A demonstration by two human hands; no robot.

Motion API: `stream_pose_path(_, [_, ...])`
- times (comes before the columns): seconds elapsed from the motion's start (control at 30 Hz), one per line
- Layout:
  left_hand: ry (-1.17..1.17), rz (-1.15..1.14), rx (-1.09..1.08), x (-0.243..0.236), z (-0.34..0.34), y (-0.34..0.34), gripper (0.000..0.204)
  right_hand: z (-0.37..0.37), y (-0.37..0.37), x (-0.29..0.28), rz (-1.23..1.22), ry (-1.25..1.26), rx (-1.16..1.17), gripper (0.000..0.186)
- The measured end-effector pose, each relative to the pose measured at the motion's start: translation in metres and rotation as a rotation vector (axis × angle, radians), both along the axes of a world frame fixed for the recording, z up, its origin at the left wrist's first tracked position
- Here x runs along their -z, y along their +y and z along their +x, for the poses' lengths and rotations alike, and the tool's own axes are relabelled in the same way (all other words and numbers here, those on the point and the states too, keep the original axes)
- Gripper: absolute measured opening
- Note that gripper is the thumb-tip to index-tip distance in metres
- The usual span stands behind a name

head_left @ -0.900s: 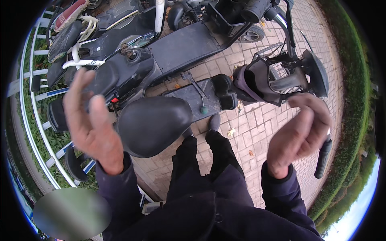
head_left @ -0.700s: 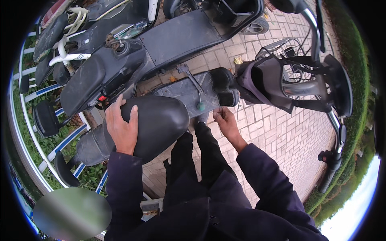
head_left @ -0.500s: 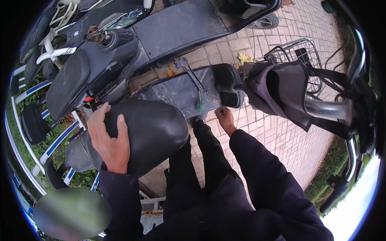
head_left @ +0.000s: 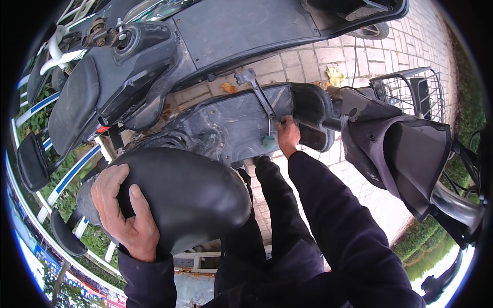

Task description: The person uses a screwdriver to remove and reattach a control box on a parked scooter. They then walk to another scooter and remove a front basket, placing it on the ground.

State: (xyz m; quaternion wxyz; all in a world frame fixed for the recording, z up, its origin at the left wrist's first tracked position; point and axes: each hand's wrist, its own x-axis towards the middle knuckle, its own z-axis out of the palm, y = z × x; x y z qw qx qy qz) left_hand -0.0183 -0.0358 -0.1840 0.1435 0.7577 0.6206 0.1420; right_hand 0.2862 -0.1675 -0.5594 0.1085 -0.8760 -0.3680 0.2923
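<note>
Lying under the left hand (head_left: 132, 219): black seat (head_left: 192, 197).

Right hand (head_left: 288, 135): grip too small to tell; far scooter (head_left: 241, 32) cropped.

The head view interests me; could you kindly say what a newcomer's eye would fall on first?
The big black seat, left of centre below, stands out first, with the left grip resting on it. Next come the right grip, beside a metal bar over the footboard near the middle, and the gaping grey pouch at the right.
</note>
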Motion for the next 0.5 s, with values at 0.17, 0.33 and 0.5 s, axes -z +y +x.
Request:
stream_pose_path(0.17, [0.034,0.003,0.032,-0.0002,0.0018,0.0015,0.017,0.0023,0.0031,-0.0047,-0.047,-0.002,-0.116,0.020])
stream_pose_path(0.33, [0.026,0.000,0.039,-0.0032,0.0036,0.0034,0.015,0.0048,0.0074,-0.0081,-0.094,-0.008,-0.179,0.015])
stream_pose_path(0.5, [0.018,0.011,0.043,-0.0027,0.0030,0.0034,0.015,0.0088,0.0020,-0.0042,0.000,-0.023,-0.263,0.014])
